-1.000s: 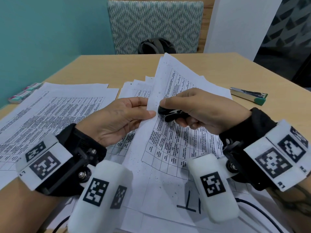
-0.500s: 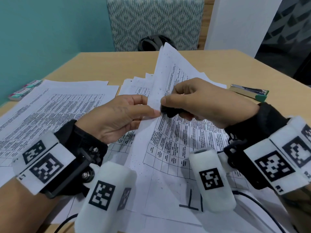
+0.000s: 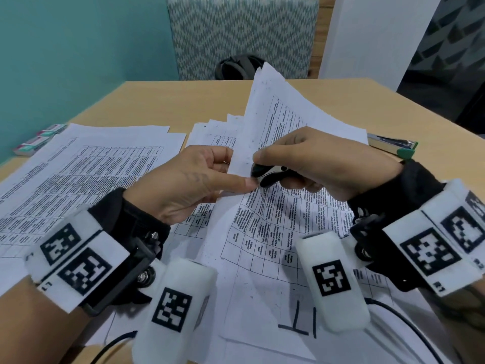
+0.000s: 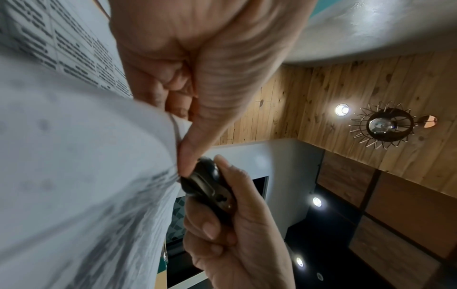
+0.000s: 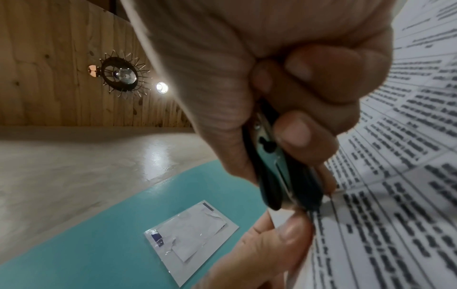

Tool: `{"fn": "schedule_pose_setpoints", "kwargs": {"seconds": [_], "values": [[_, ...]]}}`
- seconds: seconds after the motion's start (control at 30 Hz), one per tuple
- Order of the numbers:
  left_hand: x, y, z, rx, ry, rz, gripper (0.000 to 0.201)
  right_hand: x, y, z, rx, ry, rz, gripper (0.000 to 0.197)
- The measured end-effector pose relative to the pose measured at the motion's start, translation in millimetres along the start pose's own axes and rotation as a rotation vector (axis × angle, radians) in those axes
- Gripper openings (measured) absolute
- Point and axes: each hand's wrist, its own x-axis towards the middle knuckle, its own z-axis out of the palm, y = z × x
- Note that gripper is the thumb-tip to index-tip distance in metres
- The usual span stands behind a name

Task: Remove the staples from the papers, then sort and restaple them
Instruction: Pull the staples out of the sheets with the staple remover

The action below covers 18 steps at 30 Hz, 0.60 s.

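A stapled set of printed table sheets is lifted off the table, its left edge raised. My left hand pinches that edge between thumb and fingers; in the left wrist view the same paper edge sits under the thumb. My right hand grips a black and metal staple remover, its tip against the paper's edge beside my left thumb. The remover shows in both wrist views, squeezed between thumb and fingers. The staple itself is hidden.
More printed sheets lie spread on the wooden table to the left. A green and metal stapler lies at the right behind my right hand. Small staple boxes sit at the far left edge. A chair stands beyond the table.
The lifted sheets have risen and tilted more upright. My right hand has shifted slightly with the remover, staying at the paper's edge by my left thumb.
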Motion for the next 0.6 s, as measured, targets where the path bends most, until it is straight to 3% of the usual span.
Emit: {"fn": "schedule_pose_setpoints", "kwargs": {"seconds": [0.33, 0.47, 0.6], "values": [[4, -6, 10, 0.001, 0.053, -0.079, 0.028, 4, 5, 4, -0.091, 0.053, -0.002, 0.043], [5, -9, 7, 0.024, 0.080, -0.095, 0.022, 1, 2, 1, -0.100, 0.028, -0.005, 0.036], [6, -10, 1, 0.020, 0.149, -0.125, 0.009, -5, 1, -23, -0.052, 0.123, -0.016, 0.029]]}}
